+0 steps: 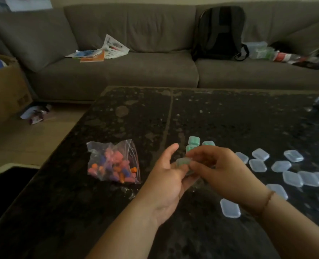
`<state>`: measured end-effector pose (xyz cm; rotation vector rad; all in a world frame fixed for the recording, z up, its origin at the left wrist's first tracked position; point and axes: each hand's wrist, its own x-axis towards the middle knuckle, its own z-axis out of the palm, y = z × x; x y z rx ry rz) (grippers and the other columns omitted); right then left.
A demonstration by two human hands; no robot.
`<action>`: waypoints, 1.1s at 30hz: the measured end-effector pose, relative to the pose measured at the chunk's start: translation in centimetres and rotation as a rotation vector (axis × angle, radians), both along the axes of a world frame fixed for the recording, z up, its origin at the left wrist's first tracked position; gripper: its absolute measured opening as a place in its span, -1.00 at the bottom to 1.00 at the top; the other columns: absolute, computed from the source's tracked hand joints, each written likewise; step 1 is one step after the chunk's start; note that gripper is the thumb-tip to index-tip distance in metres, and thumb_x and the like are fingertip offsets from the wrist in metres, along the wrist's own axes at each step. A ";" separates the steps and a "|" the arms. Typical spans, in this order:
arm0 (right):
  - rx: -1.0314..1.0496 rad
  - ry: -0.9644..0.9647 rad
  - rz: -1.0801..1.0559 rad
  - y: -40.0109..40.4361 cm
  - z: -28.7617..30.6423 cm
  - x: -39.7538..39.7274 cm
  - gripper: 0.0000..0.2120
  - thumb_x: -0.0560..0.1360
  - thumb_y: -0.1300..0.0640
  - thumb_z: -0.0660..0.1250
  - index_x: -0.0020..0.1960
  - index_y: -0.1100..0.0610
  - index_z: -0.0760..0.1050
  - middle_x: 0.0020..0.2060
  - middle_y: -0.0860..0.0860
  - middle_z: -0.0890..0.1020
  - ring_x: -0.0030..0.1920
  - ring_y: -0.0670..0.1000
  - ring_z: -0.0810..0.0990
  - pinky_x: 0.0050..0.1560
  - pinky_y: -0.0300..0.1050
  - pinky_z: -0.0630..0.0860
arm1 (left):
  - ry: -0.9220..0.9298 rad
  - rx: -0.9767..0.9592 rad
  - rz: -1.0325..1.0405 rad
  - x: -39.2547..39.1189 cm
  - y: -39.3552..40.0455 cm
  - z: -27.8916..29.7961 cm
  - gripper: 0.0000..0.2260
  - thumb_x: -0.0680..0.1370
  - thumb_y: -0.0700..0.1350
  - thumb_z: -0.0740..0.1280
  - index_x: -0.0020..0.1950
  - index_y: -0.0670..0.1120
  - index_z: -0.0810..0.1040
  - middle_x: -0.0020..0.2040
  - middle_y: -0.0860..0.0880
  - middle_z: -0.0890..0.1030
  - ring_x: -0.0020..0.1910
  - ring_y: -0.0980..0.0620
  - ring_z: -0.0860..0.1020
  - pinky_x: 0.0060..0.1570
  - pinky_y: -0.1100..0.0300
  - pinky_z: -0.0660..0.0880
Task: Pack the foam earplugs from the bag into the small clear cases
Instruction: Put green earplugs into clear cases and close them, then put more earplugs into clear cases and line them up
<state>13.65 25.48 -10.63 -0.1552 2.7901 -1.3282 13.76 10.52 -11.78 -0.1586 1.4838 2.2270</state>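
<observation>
Clear plastic marks the small case (184, 162) that we see held above the dark desk (229, 113): left hand (166, 181) cradles it, fingers (173, 149) curled beneath, while right hand (218, 171) pinches its near edge. Left of both hands lies the bag (113, 162) of pink, orange and blue earplugs (115, 157). Green cases (194, 141) sit just beyond the hands; empty clear cases (278, 166) are scattered at right.

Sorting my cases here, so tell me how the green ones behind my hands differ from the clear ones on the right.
The green cases are tinted mint; the clear cases are colourless. The green ones are few and bunched close, the clear ones many and spread out. Both are small, rounded and rectangular, lying on the dark table.
</observation>
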 end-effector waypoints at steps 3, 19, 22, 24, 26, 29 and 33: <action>-0.259 -0.163 -0.083 1.1 0.0 -0.2 -0.86 0.51 0.15 0.38 0.04 -0.04 0.58 -0.15 -0.06 0.71 -0.15 -0.11 0.69 -0.14 -0.22 0.63 | 0.131 -0.175 -0.094 -0.5 0.5 -0.6 -0.48 0.66 -0.19 0.28 0.55 0.19 0.28 0.44 0.01 0.52 0.29 0.00 0.61 0.32 -0.01 0.54; 0.330 -0.115 -0.338 4.0 -4.6 -3.0 -0.87 0.49 -0.13 0.36 -0.17 -0.11 0.51 -0.27 -0.09 0.62 -0.24 -0.13 0.60 -0.15 -0.09 0.64 | 0.051 -0.390 0.065 -1.7 1.7 -0.7 -0.86 0.66 -0.11 0.30 0.08 0.15 0.54 0.14 0.04 0.64 0.00 -0.01 0.70 0.10 0.06 0.63; 0.357 -0.086 -0.278 5.1 -2.2 -2.9 -0.98 0.54 0.00 0.33 -0.05 -0.09 0.54 -0.16 -0.11 0.62 -0.14 -0.13 0.59 -0.05 -0.12 0.60 | 0.039 -0.380 0.068 -1.8 1.6 -0.6 -0.86 0.66 -0.11 0.30 0.06 0.14 0.55 0.13 0.02 0.65 0.00 -0.02 0.70 0.11 0.05 0.62; 0.436 -0.149 -0.152 6.3 -0.2 -2.7 -0.83 0.52 0.11 0.34 0.08 -0.10 0.53 -0.04 -0.13 0.60 -0.02 -0.11 0.58 0.05 -0.15 0.55 | 0.040 -0.370 0.070 -1.8 1.5 -0.5 -0.86 0.66 -0.12 0.30 0.06 0.13 0.56 0.12 0.01 0.65 0.02 -0.03 0.69 0.13 0.03 0.62; 0.539 -0.272 0.009 7.1 0.6 -2.3 -0.67 0.49 0.16 0.38 0.20 -0.12 0.50 0.08 -0.14 0.58 0.09 -0.11 0.56 0.17 -0.15 0.51 | 0.044 -0.364 0.072 -1.8 1.5 -0.4 -0.87 0.66 -0.12 0.29 0.07 0.12 0.57 0.11 0.01 0.65 0.03 -0.03 0.69 0.15 0.01 0.62; 0.679 -0.375 0.174 7.3 0.0 -1.8 -0.53 0.44 0.16 0.44 0.28 -0.16 0.44 0.18 -0.17 0.55 0.18 -0.12 0.53 0.25 -0.10 0.50 | 0.041 -0.351 0.064 -1.6 1.5 -0.5 -0.87 0.66 -0.12 0.29 0.10 0.08 0.60 0.10 -0.03 0.67 0.05 -0.06 0.68 0.18 -0.02 0.61; 0.747 -0.328 0.234 7.0 -0.8 -2.1 -0.58 0.41 -0.02 0.47 0.23 -0.19 0.46 0.15 -0.16 0.57 0.16 -0.11 0.53 0.20 -0.07 0.53 | 0.017 -0.308 0.045 -1.2 1.5 -0.7 -0.86 0.67 -0.13 0.27 0.13 0.02 0.62 0.08 -0.08 0.68 0.06 -0.09 0.69 0.18 -0.03 0.61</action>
